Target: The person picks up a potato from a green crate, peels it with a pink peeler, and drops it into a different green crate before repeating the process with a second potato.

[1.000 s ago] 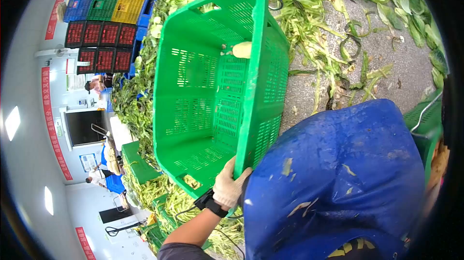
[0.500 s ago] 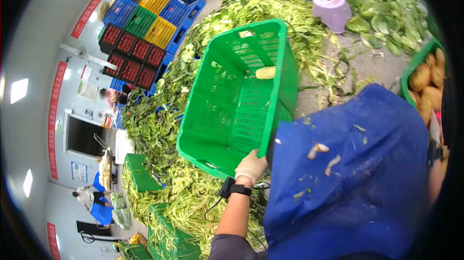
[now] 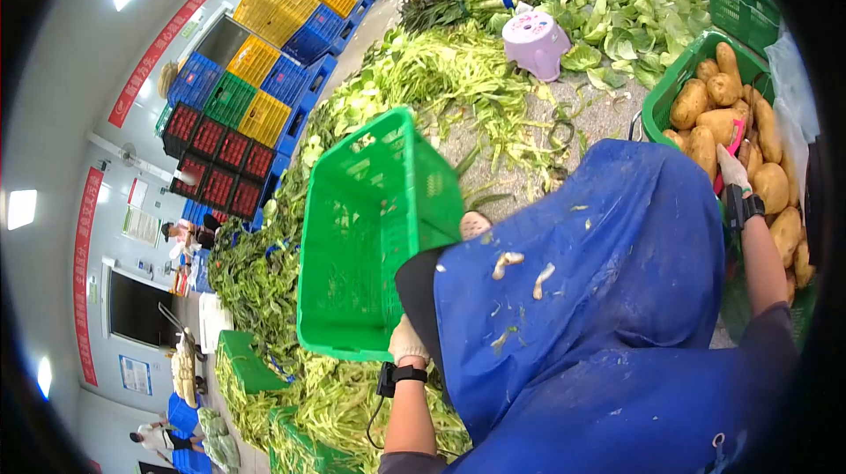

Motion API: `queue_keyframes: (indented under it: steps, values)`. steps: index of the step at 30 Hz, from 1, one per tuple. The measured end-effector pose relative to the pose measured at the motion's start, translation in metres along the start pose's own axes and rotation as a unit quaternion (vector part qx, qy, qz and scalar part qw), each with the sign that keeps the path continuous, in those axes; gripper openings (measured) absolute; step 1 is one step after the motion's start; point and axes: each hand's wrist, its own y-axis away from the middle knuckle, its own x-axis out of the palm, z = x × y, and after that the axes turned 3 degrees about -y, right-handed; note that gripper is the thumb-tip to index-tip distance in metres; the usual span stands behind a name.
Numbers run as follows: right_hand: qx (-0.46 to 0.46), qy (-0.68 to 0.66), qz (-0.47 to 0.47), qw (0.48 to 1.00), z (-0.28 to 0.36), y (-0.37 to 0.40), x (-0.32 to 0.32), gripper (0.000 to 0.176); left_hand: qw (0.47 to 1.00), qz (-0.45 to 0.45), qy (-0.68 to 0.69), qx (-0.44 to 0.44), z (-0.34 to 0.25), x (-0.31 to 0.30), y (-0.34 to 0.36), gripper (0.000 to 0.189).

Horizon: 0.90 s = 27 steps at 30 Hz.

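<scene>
1. Left hand (image 3: 408, 342): placed at the lower edge of the green basket (image 3: 345, 298), beside the blue apron (image 3: 590, 324); fingers partly hidden, grip cannot be told.
2. Right hand (image 3: 733, 170): pink tool (image 3: 738, 133) held in closed fingers, among potatoes (image 3: 771, 188) piled in a green crate (image 3: 654, 118).
3. Basket bordered by leafy trimmings (image 3: 282, 276).

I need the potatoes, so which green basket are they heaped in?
The basket under the person's right hand. Potatoes show there, while the left-hand basket, beside the left hand, shows none.
</scene>
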Motion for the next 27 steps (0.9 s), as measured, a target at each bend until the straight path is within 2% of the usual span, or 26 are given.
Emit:
queue_keyframes:
  steps: [1, 3, 4, 5, 7, 8, 9, 10, 11, 12, 13, 14, 15, 16, 17, 19, 21, 22, 23, 25, 27]
  values:
    - [-0.009, 0.048, 0.015, 0.999, 0.000, 0.005, -0.005, 0.068, 0.995, 0.014, -0.097, -0.035, -0.043, -0.043, 0.018, 0.037]
    - [-0.028, 0.149, 0.052, 0.987, 0.006, 0.015, -0.006, 0.057, 0.997, -0.025, -0.070, -0.032, -0.031, -0.049, -0.010, 0.040]
    - [-0.065, 0.086, 0.079, 0.991, -0.026, -0.013, -0.008, 0.057, 0.993, -0.041, -0.095, -0.054, -0.038, -0.059, -0.017, 0.041]
    - [-0.064, 0.089, 0.077, 0.991, -0.042, -0.027, 0.002, 0.057, 0.989, -0.056, -0.117, -0.075, -0.044, -0.067, -0.025, 0.043]
    - [-0.142, 0.026, 0.021, 0.989, -0.061, -0.040, -0.001, 0.057, 0.989, -0.084, -0.095, -0.073, -0.051, -0.070, -0.037, 0.046]
    - [-0.063, -0.125, -0.007, 0.990, 0.000, 0.022, 0.009, 0.053, 0.991, -0.074, -0.079, -0.074, -0.048, -0.068, -0.042, 0.048]
    - [-0.028, 0.183, 0.004, 0.983, 0.057, 0.064, -0.002, 0.052, 0.997, -0.047, -0.018, -0.062, -0.051, -0.078, -0.036, 0.052]
    - [-0.068, 0.323, 0.041, 0.943, 0.076, 0.078, 0.000, 0.059, 0.998, -0.010, 0.045, -0.038, -0.047, -0.088, -0.035, 0.058]
    - [-0.103, 0.234, 0.047, 0.966, 0.061, 0.071, 0.006, 0.060, 0.985, 0.007, 0.173, -0.004, -0.014, -0.075, -0.055, 0.066]
    - [-0.088, 0.270, 0.067, 0.956, 0.099, 0.101, 0.002, 0.059, 0.976, -0.024, 0.215, 0.011, -0.026, -0.088, -0.048, 0.067]
    - [-0.136, 0.256, 0.075, 0.954, 0.083, 0.086, 0.003, 0.060, 0.956, -0.058, 0.286, 0.027, -0.037, -0.102, -0.046, 0.060]
    - [-0.260, 0.186, 0.043, 0.946, 0.057, 0.071, 0.008, 0.057, 0.941, -0.097, 0.320, 0.045, -0.042, -0.115, -0.056, 0.055]
    - [-0.205, 0.102, 0.034, 0.973, 0.071, 0.084, 0.012, 0.055, 0.922, -0.150, 0.350, 0.075, -0.051, -0.126, -0.066, 0.049]
    - [-0.106, 0.125, 0.084, 0.983, 0.101, 0.098, 0.004, 0.054, 0.915, -0.174, 0.349, 0.102, -0.076, -0.145, -0.065, 0.046]
    - [-0.116, 0.132, 0.113, 0.978, 0.089, 0.084, 0.009, 0.059, 0.895, -0.199, 0.384, 0.111, -0.103, -0.152, -0.068, 0.043]
    - [-0.007, -0.007, 0.121, 0.993, 0.115, 0.115, 0.006, 0.062, 0.867, -0.119, 0.452, 0.170, -0.166, -0.162, -0.059, 0.039]
    - [-0.006, 0.038, 0.131, 0.991, 0.114, 0.112, 0.006, 0.055, 0.867, -0.080, 0.408, 0.275, -0.231, -0.156, -0.052, 0.032]
    - [-0.073, 0.131, 0.153, 0.977, 0.118, 0.114, -0.003, 0.064, 0.857, -0.050, 0.403, 0.317, -0.268, -0.150, -0.042, 0.028]
    - [-0.042, 0.123, 0.158, 0.979, 0.110, 0.101, 0.002, 0.063, 0.844, -0.021, 0.396, 0.360, -0.303, -0.141, -0.032, 0.026]
    - [-0.027, 0.131, 0.165, 0.977, 0.130, 0.121, -0.008, 0.065, 0.814, 0.090, 0.415, 0.395, -0.357, -0.110, -0.025, 0.021]
    - [-0.077, 0.161, 0.179, 0.967, 0.099, 0.096, 0.009, 0.062, 0.799, 0.147, 0.410, 0.415, -0.403, -0.088, -0.002, 0.020]
